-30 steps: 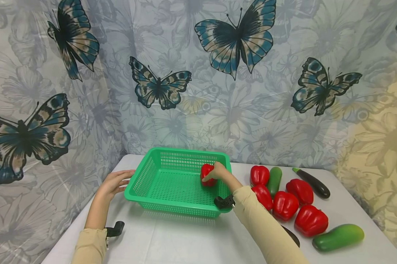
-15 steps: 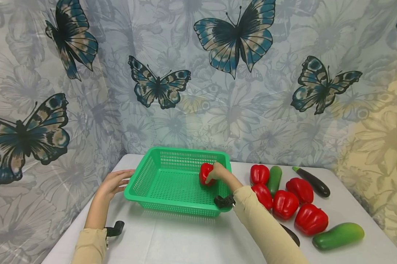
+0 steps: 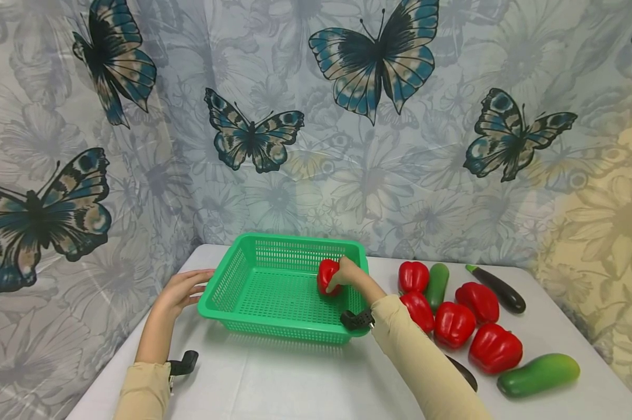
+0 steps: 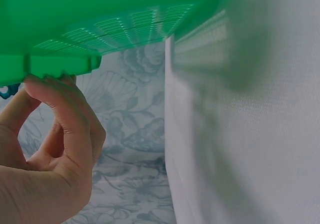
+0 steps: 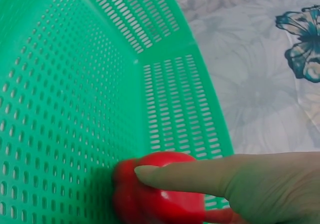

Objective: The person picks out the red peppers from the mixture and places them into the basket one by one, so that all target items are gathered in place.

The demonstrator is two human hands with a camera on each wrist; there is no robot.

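Observation:
My right hand (image 3: 349, 274) reaches over the right rim of a green plastic basket (image 3: 279, 328) and grips a red bell pepper (image 3: 326, 275) inside it, low near the right wall. The right wrist view shows a finger laid along the pepper (image 5: 172, 204) close to the slotted wall; the rest of the grip is partly hidden. On the opposite side, my left hand (image 3: 179, 291) touches the basket's left rim from outside with loosely bent fingers. In the left wrist view, the fingertips of the left hand (image 4: 65, 129) meet the rim edge.
Right of the basket lie several red bell peppers (image 3: 454, 325), a cucumber (image 3: 438, 286), an eggplant (image 3: 497, 289) and a larger green vegetable (image 3: 539, 376). Another dark vegetable (image 3: 463, 373) is partly behind the right sleeve. Butterfly-printed cloth (image 3: 279, 204) hangs behind the white table (image 3: 290, 385).
The red bell pepper in my right hand has shifted slightly left and away within the basket, mostly during the first half second. My left hand stays at the rim.

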